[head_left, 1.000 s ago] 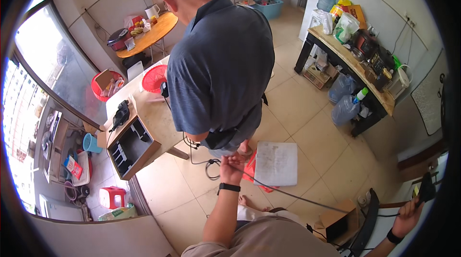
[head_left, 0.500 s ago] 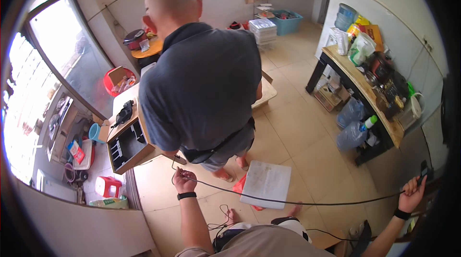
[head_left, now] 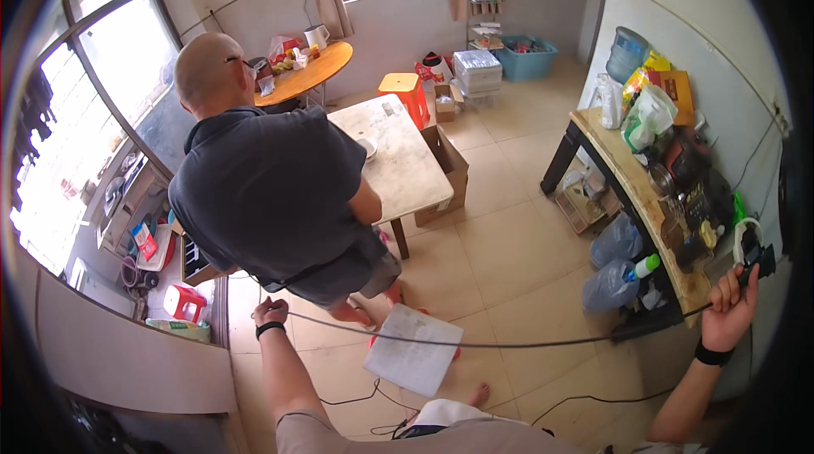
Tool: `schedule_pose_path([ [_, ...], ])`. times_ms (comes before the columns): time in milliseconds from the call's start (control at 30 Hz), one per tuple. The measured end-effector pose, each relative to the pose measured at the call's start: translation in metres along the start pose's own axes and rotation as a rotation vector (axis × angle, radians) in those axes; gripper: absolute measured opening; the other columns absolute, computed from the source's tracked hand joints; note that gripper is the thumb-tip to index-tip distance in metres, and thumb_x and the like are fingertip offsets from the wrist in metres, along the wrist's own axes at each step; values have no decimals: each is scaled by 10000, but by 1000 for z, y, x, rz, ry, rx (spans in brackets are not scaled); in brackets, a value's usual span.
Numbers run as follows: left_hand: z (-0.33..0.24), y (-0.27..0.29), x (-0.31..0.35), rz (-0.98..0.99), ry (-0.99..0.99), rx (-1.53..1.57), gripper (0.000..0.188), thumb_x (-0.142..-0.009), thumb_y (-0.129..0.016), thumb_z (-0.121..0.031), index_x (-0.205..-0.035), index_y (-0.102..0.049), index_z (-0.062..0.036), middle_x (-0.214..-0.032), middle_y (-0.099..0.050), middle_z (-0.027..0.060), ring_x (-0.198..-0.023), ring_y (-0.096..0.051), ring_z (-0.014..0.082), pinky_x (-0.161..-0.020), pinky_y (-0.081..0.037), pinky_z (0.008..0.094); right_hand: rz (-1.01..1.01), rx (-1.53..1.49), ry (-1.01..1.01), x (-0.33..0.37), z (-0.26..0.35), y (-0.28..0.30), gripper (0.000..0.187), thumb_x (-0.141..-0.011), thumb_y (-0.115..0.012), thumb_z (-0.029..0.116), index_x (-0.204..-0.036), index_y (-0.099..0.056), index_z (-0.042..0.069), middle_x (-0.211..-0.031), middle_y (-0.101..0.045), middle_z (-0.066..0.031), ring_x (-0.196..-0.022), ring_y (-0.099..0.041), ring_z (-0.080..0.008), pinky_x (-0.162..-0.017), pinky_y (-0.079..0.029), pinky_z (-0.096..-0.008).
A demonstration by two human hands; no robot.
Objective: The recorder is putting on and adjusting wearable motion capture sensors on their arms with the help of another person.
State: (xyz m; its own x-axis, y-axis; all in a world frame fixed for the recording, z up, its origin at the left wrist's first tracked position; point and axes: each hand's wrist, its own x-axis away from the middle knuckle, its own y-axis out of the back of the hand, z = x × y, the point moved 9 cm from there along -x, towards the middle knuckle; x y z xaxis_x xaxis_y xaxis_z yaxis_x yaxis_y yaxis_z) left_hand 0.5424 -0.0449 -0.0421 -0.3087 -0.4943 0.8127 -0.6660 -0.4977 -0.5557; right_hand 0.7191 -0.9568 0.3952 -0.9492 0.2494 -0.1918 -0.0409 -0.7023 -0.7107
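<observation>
A long black cable (head_left: pixel 475 344) sags across the view between my two hands. My left hand (head_left: pixel 271 311), low on the left behind the other person, is closed round one end of it. At the far right my right hand (head_left: pixel 727 310) grips a small black device (head_left: pixel 759 262), and the cable reaches this hand too. What kind of device it is cannot be made out. Beneath the cable is a stool with a pale square top (head_left: pixel 415 348). Another person in a dark shirt (head_left: pixel 267 191) stands ahead of my left hand, turned away from me.
Past the person stands a pale table (head_left: pixel 407 157) with a cardboard box (head_left: pixel 443 174) beside it. On the right, a wooden bench (head_left: pixel 632 170) carries bags and kitchenware. A thin black cord (head_left: pixel 585 397) trails by my legs. A red stool (head_left: pixel 185 301) stands far left.
The other person has shifted left in the view, uncovering the pale table and the orange stool. My left hand appears further left, my right hand slightly higher; both still hold on.
</observation>
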Motion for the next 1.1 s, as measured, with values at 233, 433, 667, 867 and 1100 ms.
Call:
schedule_pose_path([
  [233,-30,-29,51,284,-101,-4,159,-825,-599,-32,-832,-441,-38,-689,-406,33,-581,-447,163,-547,-434,304,155,-20,-92,-110,-26,-4,269,-1018,-516,279,-987,-511,12,-616,-274,16,-481,-220,-69,-426,-207,-240],
  [433,-36,-21,100,467,35,55,288,-885,-616,-246,-882,-499,16,-680,-457,35,-543,-406,120,-447,-295,217,418,-57,-171,-231,-70,-62,246,-1024,-508,249,-977,-508,7,-613,-257,8,-480,-196,-76,-434,-205,-246],
  [667,-38,32,66,206,-261,10,177,-953,-522,-161,-895,-501,4,-800,-564,116,-575,-506,151,-454,-369,224,825,-28,-205,-349,-116,-206,164,-1018,-430,96,-1060,-473,-56,-664,-290,4,-498,-214,-67,-443,-226,-227],
  [867,-22,78,80,10,-400,49,147,-921,-525,-22,-1020,-541,85,-1008,-605,208,-887,-627,308,-808,-571,354,821,-44,-436,-391,-286,-365,346,-1010,-522,325,-1055,-569,-14,-583,-296,47,-438,-230,-44,-392,-192,-224],
  [1100,67,74,128,-294,-419,-96,478,-936,-552,-214,-1336,-387,-11,-1406,-387,169,-1341,-366,351,-1132,-285,505,884,-24,-799,-334,-459,-477,393,-966,-583,393,-1006,-583,2,-547,-285,74,-419,-230,-25,-385,-196,-203],
])
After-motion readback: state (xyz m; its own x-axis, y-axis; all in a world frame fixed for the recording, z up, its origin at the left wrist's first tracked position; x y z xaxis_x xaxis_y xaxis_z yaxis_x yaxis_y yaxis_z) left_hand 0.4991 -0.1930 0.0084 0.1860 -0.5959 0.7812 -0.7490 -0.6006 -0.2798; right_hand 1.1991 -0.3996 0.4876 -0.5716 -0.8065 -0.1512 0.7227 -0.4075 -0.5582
